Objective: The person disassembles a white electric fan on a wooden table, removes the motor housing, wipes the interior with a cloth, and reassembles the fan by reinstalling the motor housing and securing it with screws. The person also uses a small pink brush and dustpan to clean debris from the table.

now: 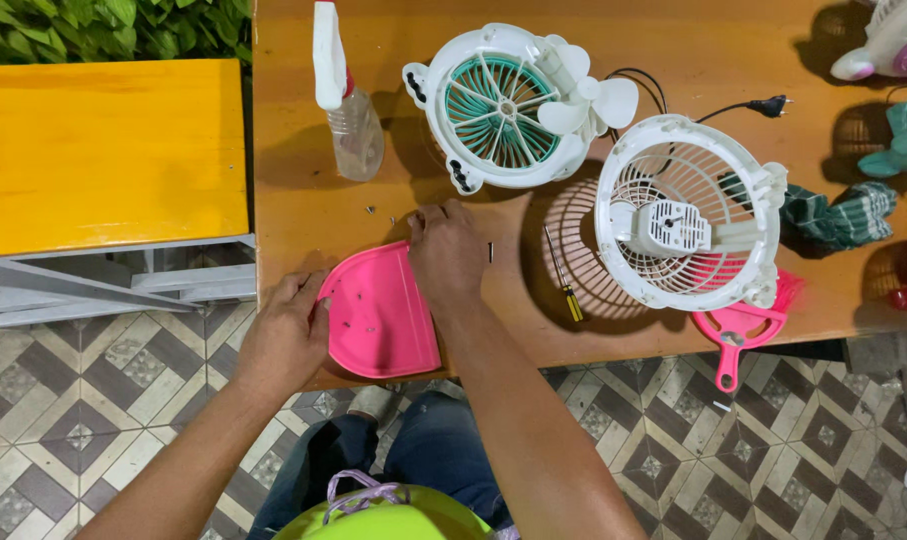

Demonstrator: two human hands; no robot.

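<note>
- My left hand (pixel 291 325) grips the left edge of the pink dustpan (pixel 378 312), fingers curled over its rim; the pan lies flat at the near edge of the wooden table (pixel 293 215), with small dark screws inside.
- My right hand (pixel 445 250) rests at the pan's top right corner, fingers bent down onto the table by loose screws (pixel 391 218); I cannot tell whether it pinches one.
- A clear spray bottle (pixel 348 105) stands behind the pan.
- A white fan housing (pixel 503 108) with teal grille lies further right.
- A yellow-handled screwdriver (pixel 561 275) lies beside a pink grille (pixel 573 250).
- A white fan guard with motor (pixel 688 225) sits rightmost, over a pink brush (pixel 738 335).
</note>
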